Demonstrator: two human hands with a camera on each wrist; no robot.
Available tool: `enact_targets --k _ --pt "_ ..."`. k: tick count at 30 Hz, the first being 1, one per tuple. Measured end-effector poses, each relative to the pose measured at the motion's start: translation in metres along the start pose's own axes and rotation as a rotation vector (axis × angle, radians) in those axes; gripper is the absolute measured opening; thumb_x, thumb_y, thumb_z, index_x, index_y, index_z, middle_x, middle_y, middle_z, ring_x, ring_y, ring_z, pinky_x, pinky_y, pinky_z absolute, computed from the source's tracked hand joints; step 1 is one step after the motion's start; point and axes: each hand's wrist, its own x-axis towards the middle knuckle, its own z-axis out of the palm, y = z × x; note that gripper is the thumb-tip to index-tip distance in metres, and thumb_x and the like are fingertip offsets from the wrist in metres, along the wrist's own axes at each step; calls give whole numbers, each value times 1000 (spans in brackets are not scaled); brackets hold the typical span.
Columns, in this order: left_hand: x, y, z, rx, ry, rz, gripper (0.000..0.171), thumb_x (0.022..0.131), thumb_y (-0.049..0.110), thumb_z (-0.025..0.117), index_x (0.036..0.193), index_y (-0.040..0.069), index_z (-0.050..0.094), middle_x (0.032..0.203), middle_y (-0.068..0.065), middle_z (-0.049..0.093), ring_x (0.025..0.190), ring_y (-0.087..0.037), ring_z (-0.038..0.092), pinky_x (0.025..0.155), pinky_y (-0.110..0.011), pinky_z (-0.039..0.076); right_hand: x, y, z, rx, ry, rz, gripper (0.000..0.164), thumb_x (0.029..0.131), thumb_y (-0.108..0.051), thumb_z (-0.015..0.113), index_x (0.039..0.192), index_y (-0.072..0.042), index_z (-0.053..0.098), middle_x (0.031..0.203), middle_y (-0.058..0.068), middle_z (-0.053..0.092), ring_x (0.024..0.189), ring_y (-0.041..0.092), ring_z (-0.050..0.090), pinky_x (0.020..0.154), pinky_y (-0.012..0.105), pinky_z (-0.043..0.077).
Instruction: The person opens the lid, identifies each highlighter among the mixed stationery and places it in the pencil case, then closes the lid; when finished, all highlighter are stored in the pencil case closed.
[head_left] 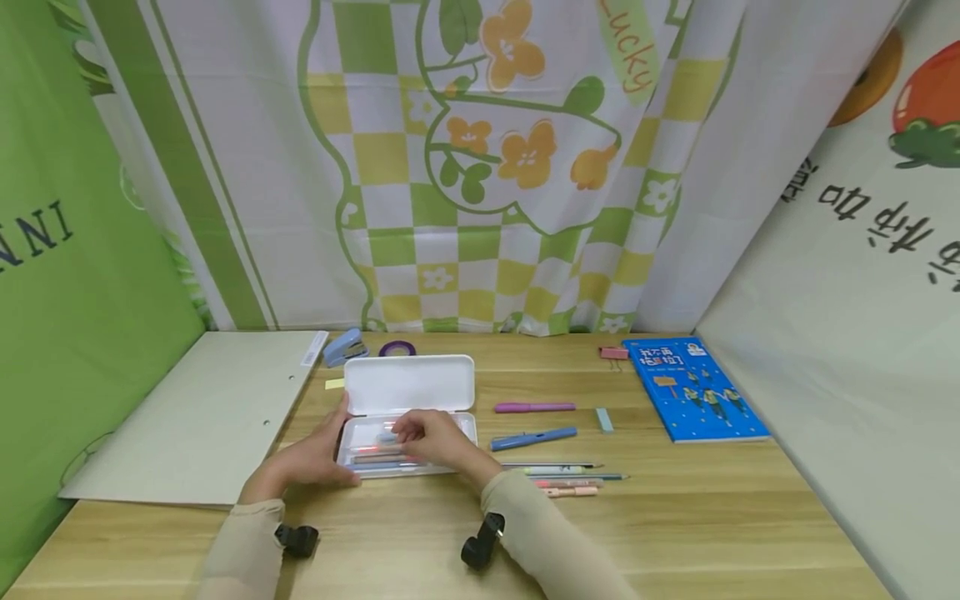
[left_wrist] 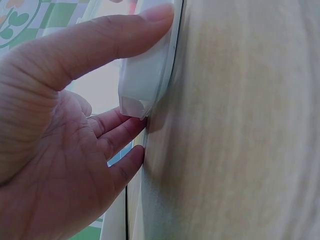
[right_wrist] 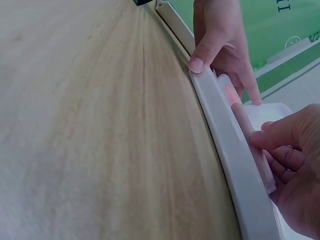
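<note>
White pencil case [head_left: 408, 385] sits gripped by the left hand [head_left: 318, 450]. To that hand's right, the right hand [head_left: 437, 439] pinches a pinkish pen [right_wrist: 245, 120].

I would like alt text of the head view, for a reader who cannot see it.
An open white pencil case lies on a wooden table; the left hand grips its left end while the right hand pinches a pen inside. To its right lie pens and pencils, then a blue book.
</note>
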Motion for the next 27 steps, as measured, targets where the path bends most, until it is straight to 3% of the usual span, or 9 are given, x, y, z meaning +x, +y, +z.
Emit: enact_targets --k 9,13,21,24,27 --pt "0 2 -1 -11 -1 -9 129 67 16 85 144 -9 -16 148 -39 -7 136 -52 2 108 -61 8 2 4 6 -39 14 -30 20 75 10 65 93 3 67 76 5 64 68 1 51 63 15 45" --pt "0 2 -1 -3 1 -4 129 66 17 85 144 -9 -16 148 -39 -6 136 -52 3 108 -61 8 0 6 3 -7 13 -13 20 76 9 66 95 2 68 79 5 66 70 2 53 65 16 46" --pt "0 0 1 -7 1 -3 130 66 17 85 144 -9 -16 148 -39 -6 136 -52 2 108 -61 8 -10 9 -17 252 15 23 21 84 8 61 105 8 65 94 22 67 80 10 57 70 17 47" --pt "0 0 1 -12 2 -2 130 66 16 85 144 -9 -16 148 -38 -6 136 -52 2 108 -61 8 -17 9 -32 346 1 58 22 88 6 58 109 12 62 102 28 64 86 15 58 76 23 50" --pt "1 0 1 -6 2 -2 130 66 17 85 144 -9 -16 148 -38 -6 136 -51 3 108 -61 8 -27 11 -50 414 2 110 24 89 2 59 112 11 59 105 24 64 89 15 60 83 32 51"
